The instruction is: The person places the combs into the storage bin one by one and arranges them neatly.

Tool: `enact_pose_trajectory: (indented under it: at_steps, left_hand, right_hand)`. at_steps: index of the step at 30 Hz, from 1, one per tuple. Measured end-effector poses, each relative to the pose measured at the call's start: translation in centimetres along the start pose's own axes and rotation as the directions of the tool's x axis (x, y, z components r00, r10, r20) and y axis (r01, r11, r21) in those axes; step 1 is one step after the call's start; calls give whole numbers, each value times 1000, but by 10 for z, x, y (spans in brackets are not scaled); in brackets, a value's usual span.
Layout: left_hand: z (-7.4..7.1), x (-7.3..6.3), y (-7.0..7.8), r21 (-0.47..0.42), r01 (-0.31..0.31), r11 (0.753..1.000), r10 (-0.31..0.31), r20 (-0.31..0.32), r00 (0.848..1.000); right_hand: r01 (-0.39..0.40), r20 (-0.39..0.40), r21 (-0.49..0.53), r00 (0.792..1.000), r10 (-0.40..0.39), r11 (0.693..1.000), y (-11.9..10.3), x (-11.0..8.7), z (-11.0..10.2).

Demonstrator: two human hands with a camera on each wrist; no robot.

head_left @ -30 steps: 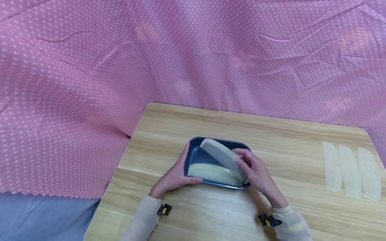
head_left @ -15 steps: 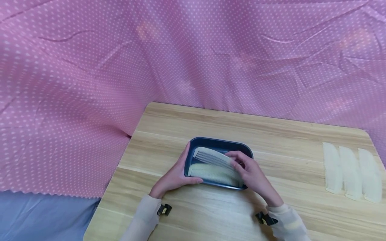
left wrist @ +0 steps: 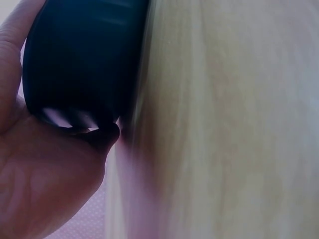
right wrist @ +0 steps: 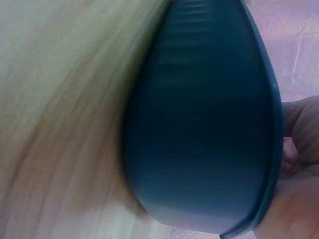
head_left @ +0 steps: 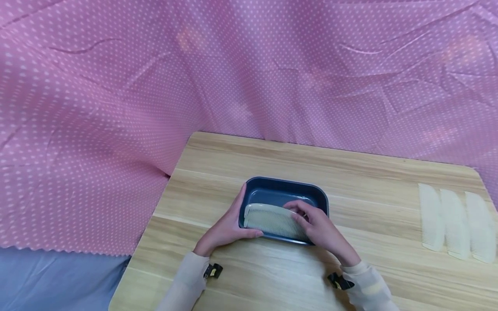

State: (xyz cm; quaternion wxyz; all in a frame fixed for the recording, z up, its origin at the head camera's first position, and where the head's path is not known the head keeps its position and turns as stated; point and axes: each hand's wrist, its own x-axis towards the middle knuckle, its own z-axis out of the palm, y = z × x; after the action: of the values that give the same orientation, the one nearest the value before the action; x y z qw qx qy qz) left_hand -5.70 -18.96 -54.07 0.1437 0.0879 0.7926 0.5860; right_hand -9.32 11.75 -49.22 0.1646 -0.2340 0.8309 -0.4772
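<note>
A dark blue rectangular tray (head_left: 268, 195) sits on the table. My left hand (head_left: 225, 226) grips its left end, thumb over the near rim; in the left wrist view the palm is close against the tray's wall (left wrist: 82, 55). Inside, a pale, fine-toothed comb (head_left: 270, 217) lies along the near side, teeth towards me. My right hand (head_left: 320, 229) reaches over the tray's right end and pinches the comb's right part. A second comb is hidden beneath it. In the right wrist view the tray's outer wall (right wrist: 204, 114) covers most of the fingers.
Three more pale combs (head_left: 455, 224) lie side by side at the right of the wooden table (head_left: 373, 259). Pink dotted cloth (head_left: 249, 73) hangs behind the table and to its left. Grey-blue fabric (head_left: 50, 280) shows at the lower left.
My right hand has lowered the slanted comb into the tray and towards me, onto the comb lying there. The left hand stays on the tray.
</note>
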Motion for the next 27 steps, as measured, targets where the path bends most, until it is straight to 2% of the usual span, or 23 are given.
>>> enact_pose_trajectory:
  at_steps: [6, 13, 20, 27]
  left_hand:
    - [0, 0, 1, 12, 1, 1000, -1, 0, 1000]
    - [1, 0, 3, 14, 15, 1000, -15, 0, 1000]
    - [1, 0, 3, 16, 26, 1000, -26, 1, 1000]
    - [0, -1, 5, 16, 26, 1000, -25, -1, 1000]
  right_hand:
    - [42, 10, -49, 999, -42, 998, 2, 0, 3]
    - [25, 8, -93, 1000, -24, 995, 2, 0, 5]
    - [73, 15, -187, 997, -71, 980, 5, 1, 10]
    - [62, -9, -236, 998, -66, 970, 3, -1, 13]
